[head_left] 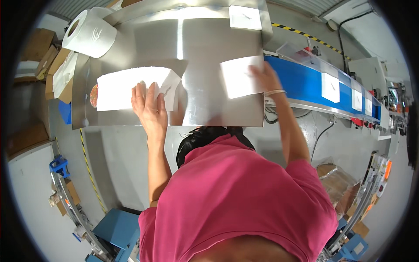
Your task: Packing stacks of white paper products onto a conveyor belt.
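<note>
left hand [149, 105] flat, fingers spread on white sheet stack [126, 87] | right hand [265, 76] open, pressing square white packet [240, 77]

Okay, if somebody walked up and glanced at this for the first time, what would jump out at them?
Probably the shiny steel table at top centre, where the left hand presses flat on a stack of white sheets and the right hand rests on a single white sheet at the table's right edge. Next, the bright blue conveyor running off to the right with white sheets on it, and the big roll of white paper at upper left.
</note>
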The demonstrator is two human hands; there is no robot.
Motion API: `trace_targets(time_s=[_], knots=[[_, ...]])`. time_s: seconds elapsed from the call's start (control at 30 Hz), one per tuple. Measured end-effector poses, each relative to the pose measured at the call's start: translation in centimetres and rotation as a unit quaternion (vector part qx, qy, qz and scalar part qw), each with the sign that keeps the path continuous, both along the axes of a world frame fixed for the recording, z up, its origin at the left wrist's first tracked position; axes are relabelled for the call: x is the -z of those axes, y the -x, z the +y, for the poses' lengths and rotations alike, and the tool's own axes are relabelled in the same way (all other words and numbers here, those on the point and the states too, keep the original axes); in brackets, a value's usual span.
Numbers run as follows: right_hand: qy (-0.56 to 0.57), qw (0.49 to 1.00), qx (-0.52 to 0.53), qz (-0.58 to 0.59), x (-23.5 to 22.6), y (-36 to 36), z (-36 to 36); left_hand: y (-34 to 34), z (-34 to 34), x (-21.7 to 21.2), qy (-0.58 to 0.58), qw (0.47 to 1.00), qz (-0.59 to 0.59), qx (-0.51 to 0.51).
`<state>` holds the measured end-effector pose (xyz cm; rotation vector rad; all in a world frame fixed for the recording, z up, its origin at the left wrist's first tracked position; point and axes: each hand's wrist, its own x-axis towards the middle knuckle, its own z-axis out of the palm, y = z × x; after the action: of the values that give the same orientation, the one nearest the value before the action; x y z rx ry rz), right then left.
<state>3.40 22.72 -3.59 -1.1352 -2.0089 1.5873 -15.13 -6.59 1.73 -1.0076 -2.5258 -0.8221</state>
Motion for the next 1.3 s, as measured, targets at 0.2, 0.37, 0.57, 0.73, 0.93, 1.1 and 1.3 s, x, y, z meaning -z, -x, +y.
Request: trace_targets(time_s=[0.2,0.37,0.57,0.73,0.93,1.1,1.3], knots=[[-0.4,0.847,0.201,-0.285,1.8,-9.1,8.9,-0.2,0.6,0.5,-0.029,1.0,-0.007,0.003],[-0.313,0.945,-0.097,-0.005,0.2,-0.3,2.8,-0.4,0.5,0.4,-0.028,0.999,-0.019,0.0],[-0.214,0.894,-0.374,0.124,-0.3,13.0,-8.1,-0.2,0.6,-0.5,-0.016,0.997,-0.052,0.059],[0.057,0.948,-0.293,0.112,1.6,10.6,-6.6,0.9,-0.3,-0.2,0.005,1.0,-0.03,0.003],[-0.033,0.998,0.041,-0.037,2.2,-2.2,3.0,1.2,-0.8,-0.2,0.001,1.0,-0.01,-0.003],[-0.333,0.85,0.198,-0.356,1.7,-9.0,9.2,1.1,-0.2,0.0,-0.03,1.0,-0.001,0.008],[-0.394,0.893,-0.204,-0.073,-1.3,2.9,0.1,0.6,-0.6,0.0,-0.02,0.999,-0.05,-0.007]])
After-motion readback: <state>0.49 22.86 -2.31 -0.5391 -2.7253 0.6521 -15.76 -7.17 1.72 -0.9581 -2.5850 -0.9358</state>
